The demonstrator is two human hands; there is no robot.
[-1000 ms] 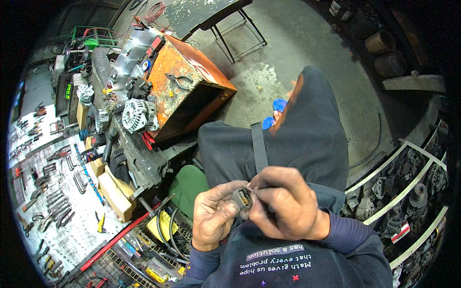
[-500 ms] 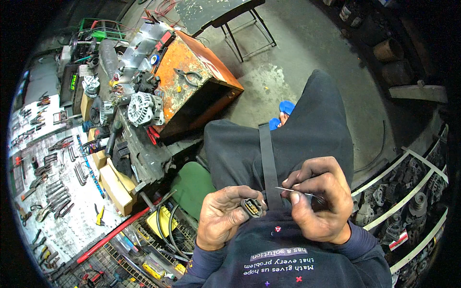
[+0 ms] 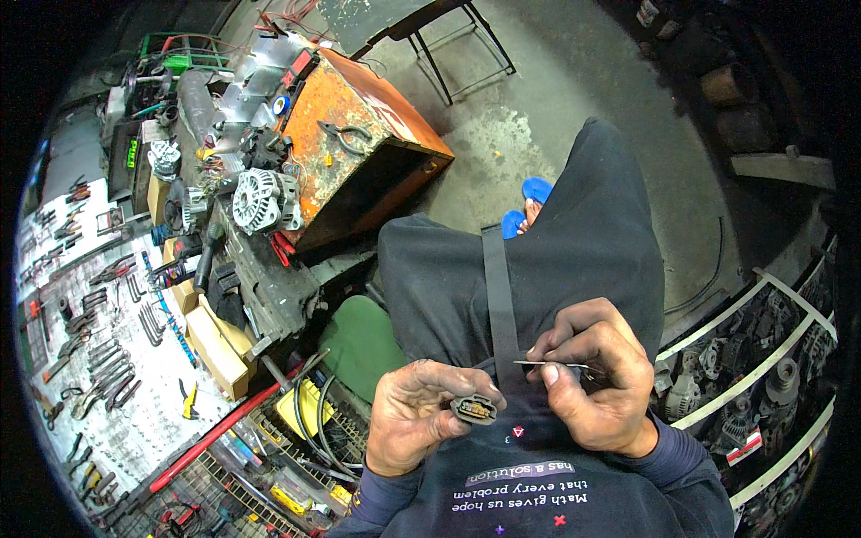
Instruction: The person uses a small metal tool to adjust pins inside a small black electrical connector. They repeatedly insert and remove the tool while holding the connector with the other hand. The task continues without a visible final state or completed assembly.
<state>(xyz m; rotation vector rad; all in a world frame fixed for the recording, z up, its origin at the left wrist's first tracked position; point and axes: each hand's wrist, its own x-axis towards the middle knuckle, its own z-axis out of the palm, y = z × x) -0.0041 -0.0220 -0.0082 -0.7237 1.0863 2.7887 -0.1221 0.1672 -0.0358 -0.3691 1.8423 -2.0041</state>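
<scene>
Between the thumb and fingers of my left hand is a small dark electrical connector. Its open end faces up and shows brass-coloured metal contacts inside. My right hand pinches a thin metal pick between thumb and fingertips. The pick's tip points left toward the connector, a short gap away from it. Both hands are held close together above my lap, in front of my dark apron.
To the left, an orange metal box carries pliers, beside an alternator. A wall of tools is at far left. A rack of alternator parts stands at right, and a black-legged table ahead.
My left hand has turned the connector slightly, so its open end is tilted differently. The pick in my right hand has swung closer to level and its tip sits a little lower.
</scene>
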